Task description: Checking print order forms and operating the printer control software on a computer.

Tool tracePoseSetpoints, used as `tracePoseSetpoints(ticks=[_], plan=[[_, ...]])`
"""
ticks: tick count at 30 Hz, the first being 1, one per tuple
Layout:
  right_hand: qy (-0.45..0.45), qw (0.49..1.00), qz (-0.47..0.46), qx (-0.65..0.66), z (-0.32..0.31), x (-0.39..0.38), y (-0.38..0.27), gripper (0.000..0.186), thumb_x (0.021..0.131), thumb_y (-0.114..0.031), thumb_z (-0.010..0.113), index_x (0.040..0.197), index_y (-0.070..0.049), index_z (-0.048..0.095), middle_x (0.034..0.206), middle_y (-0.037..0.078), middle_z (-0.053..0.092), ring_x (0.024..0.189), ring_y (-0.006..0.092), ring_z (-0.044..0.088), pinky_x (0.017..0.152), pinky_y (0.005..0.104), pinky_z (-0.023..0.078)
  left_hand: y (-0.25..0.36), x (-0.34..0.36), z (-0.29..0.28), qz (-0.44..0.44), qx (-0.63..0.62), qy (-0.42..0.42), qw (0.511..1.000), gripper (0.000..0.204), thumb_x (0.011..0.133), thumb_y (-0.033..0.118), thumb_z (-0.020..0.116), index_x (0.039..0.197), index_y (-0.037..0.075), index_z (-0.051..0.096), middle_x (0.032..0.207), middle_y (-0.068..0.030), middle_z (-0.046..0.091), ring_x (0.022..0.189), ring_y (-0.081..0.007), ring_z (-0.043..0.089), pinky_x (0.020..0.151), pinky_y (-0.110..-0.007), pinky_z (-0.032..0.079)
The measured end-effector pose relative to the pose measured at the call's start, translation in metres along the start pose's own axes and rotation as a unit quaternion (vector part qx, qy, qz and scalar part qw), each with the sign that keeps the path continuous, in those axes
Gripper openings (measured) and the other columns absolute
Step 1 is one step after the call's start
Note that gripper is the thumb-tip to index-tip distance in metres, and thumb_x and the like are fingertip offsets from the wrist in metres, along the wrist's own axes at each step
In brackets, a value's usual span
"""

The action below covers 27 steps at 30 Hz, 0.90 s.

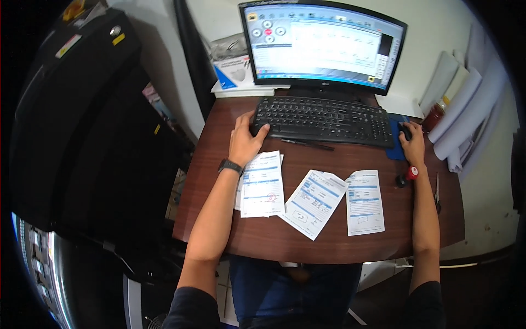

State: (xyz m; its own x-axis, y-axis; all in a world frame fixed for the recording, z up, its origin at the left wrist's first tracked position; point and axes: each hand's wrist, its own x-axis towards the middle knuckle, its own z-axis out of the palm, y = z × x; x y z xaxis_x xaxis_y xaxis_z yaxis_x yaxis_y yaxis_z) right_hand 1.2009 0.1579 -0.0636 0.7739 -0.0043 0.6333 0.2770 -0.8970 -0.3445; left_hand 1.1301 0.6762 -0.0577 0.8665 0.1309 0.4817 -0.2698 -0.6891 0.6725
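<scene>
My left hand [245,140] lies at the near left corner of a black keyboard [323,119]. Its thumb is apart from the fingers and reaches over the corner keys, while the fingers rest along the left end. A black watch circles that wrist. On the far right, my right hand [415,143] is closed over a black computer mouse [405,131], partly hidden under the fingers, on a blue mouse pad [394,148]. Between my forearms are printed slips: a left stack [262,186] with a red stamp mark, a tilted middle pair [315,204] and a right slip [365,203].
A lit monitor [323,44] stands behind the keyboard. A black pen [308,145] lies in front of it. Beside my right forearm are a red and black stamp [407,176] and scissors [437,194]. Rolled papers [466,109] lean at right; a big black machine [93,126] fills the left.
</scene>
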Motion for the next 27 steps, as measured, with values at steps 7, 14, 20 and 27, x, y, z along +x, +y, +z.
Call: tracePoseSetpoints(ticks=[7, 14, 20, 27], plan=[[0.015, 1.0, 0.01, -0.006, -0.006, 0.002, -0.003, 0.036, 0.084, -0.016, 0.065, 0.118, -0.004, 0.064, 0.126, 0.018, 0.057, 0.115, 0.0373, 0.057, 0.099, 0.041, 0.046, -0.002, 0.001, 0.005, -0.018, 0.017, 0.002, 1.0, 0.064, 0.087, 0.035, 0.07, 0.136, 0.0, 0.048, 0.136, -0.02, 0.051, 0.12, -0.0396, 0.055, 0.1, -0.044, 0.045], [0.023, 0.999, 0.034, -0.024, -0.004, 0.001, -0.003, 0.038, 0.082, -0.016, 0.065, 0.118, -0.003, 0.063, 0.124, 0.016, 0.058, 0.115, 0.0361, 0.056, 0.099, 0.0421, 0.045, -0.003, 0.002, 0.005, 0.007, 0.043, 0.0, 0.999, 0.065, 0.088, 0.036, 0.07, 0.136, -0.001, 0.048, 0.134, -0.0211, 0.052, 0.118, -0.0392, 0.056, 0.099, -0.045, 0.045], [0.01, 0.998, 0.046, -0.038, -0.004, 0.0, -0.003, 0.038, 0.084, -0.017, 0.065, 0.12, -0.005, 0.062, 0.126, 0.014, 0.056, 0.117, 0.034, 0.054, 0.1, 0.0425, 0.044, -0.006, 0.001, 0.006, 0.028, 0.043, 0.009, 0.999, 0.065, 0.087, 0.035, 0.072, 0.135, -0.001, 0.049, 0.133, -0.0225, 0.054, 0.116, -0.0395, 0.059, 0.097, -0.044, 0.048], [0.005, 0.999, 0.044, -0.02, -0.006, -0.001, 0.001, 0.037, 0.086, -0.018, 0.066, 0.121, -0.007, 0.063, 0.128, 0.014, 0.055, 0.119, 0.0339, 0.053, 0.101, 0.0426, 0.044, -0.006, 0.001, 0.01, 0.04, 0.042, 0.007, 0.998, 0.063, 0.087, 0.032, 0.072, 0.135, -0.001, 0.049, 0.133, -0.0225, 0.053, 0.118, -0.0392, 0.058, 0.099, -0.043, 0.047]])
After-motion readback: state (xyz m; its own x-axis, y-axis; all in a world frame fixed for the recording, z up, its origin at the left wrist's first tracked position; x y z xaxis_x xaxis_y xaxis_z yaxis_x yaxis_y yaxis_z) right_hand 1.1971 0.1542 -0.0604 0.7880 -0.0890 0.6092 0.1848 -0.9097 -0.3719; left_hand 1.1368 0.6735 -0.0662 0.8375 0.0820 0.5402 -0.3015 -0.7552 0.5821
